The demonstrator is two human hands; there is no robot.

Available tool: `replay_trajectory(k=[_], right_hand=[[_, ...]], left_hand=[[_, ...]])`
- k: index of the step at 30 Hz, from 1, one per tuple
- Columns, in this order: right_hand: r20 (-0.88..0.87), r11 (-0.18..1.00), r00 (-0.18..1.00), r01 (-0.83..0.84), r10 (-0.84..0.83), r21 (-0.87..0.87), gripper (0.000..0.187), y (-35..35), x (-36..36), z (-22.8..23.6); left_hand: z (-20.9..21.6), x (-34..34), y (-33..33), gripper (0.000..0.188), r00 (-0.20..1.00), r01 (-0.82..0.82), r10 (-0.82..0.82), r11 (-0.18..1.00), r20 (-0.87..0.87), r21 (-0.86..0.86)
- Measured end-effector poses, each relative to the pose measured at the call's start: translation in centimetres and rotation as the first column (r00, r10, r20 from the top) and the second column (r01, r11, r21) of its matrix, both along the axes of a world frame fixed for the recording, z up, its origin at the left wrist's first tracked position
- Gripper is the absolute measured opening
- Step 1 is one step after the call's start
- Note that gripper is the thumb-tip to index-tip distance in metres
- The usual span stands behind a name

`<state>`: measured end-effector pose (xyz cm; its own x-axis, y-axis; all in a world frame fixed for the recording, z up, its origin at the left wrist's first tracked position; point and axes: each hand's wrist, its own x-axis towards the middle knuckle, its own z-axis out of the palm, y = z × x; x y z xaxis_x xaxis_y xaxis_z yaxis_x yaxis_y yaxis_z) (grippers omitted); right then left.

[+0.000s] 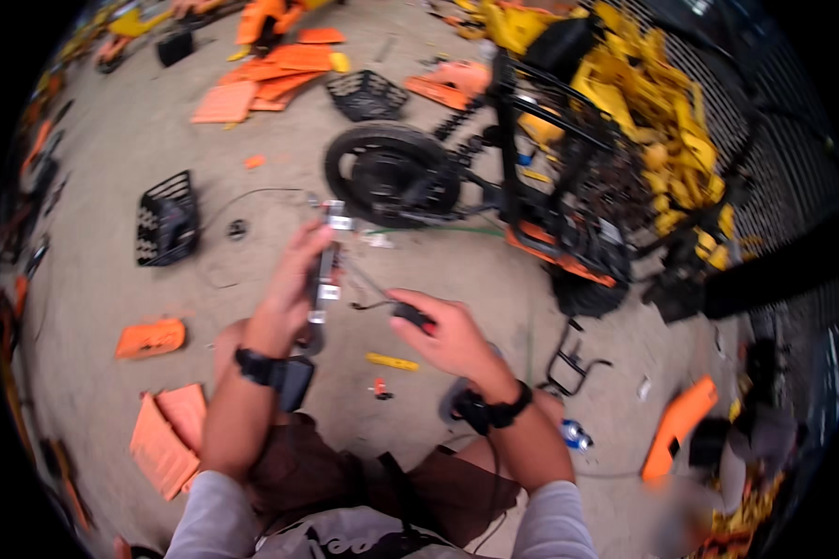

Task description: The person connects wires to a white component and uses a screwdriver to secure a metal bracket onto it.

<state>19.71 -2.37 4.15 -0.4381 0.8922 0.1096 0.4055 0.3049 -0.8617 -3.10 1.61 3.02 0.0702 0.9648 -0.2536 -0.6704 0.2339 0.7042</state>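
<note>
Stripped vehicle frame [531,200]: black and bare, at one o'clock from the picture's centre, fitted with a dark wheel [391,177] near twelve o'clock.
Heap of yellow parts [667,121]: piled at two o'clock, beyond the frame.
Shirt [373,522]: pale grey, at six o'clock, with light lettering on a dark patch, only partly in sight.
Left hand [291,284]: at nine o'clock, gripping the long narrow part with bent fingers closed against its side; impossible to tell exactly where the thumb presses.
Right hand [446,335]: at five o'clock, close to centre, wrapped snugly around a tool handle.
Long narrow part [328,279]: at nine o'clock, in the left hand, almost upright but tilted toward one o'clock; reddish-brown with bright silvery-white patches, too blurred to read for markings.
Screwdriver-like tool [413,318]: black and red at the handle, aimed thin-shaft-first toward ten o'clock, near the part; impossible to tell whether touching.
Yellow strip [391,361]: flat on the floor at six o'clock.
</note>
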Motion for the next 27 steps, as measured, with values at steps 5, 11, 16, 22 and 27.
replay_trajectory(k=[5, 11, 16, 22, 27], right_hand=[[-0.009, 0.999, 1.0, -0.001, 0.002, 0.04, 0.037, 0.0, -0.1, 0.2], [-0.001, 0.999, 1.0, 0.015, -0.015, 0.035, 0.035, -0.1, -0.4, 0.3], [0.062, 1.0, 0.998, 0.025, -0.024, -0.014, 0.033, -0.7, -0.8, 1.1], [0.1, 0.994, 0.994, 0.06, -0.051, -0.091, 0.033, -0.5, 0.4, 0.0], [0.027, 0.975, 0.995, 0.094, -0.091, -0.2, 0.032, -0.7, -0.1, -0.7]], left_hand=[[-0.9, -0.4, 0.4, 0.033, 0.999, 0.007, -0.005, 1.0, 0.044, -0.029], [-1.2, -0.8, 0.8, 0.046, 1.0, 0.022, -0.023, 0.999, -0.017, -0.031], [-0.4, -1.1, 0.8, 0.04, 0.994, 0.041, -0.037, 0.999, -0.106, 0.028], [-1.3, -0.4, 1.1, 0.046, 0.989, 0.125, -0.124, 0.992, -0.076, 0.007], [-1.5, -0.7, 0.7, 0.06, 0.982, 0.155, -0.144, 0.984, -0.122, 0.086]])
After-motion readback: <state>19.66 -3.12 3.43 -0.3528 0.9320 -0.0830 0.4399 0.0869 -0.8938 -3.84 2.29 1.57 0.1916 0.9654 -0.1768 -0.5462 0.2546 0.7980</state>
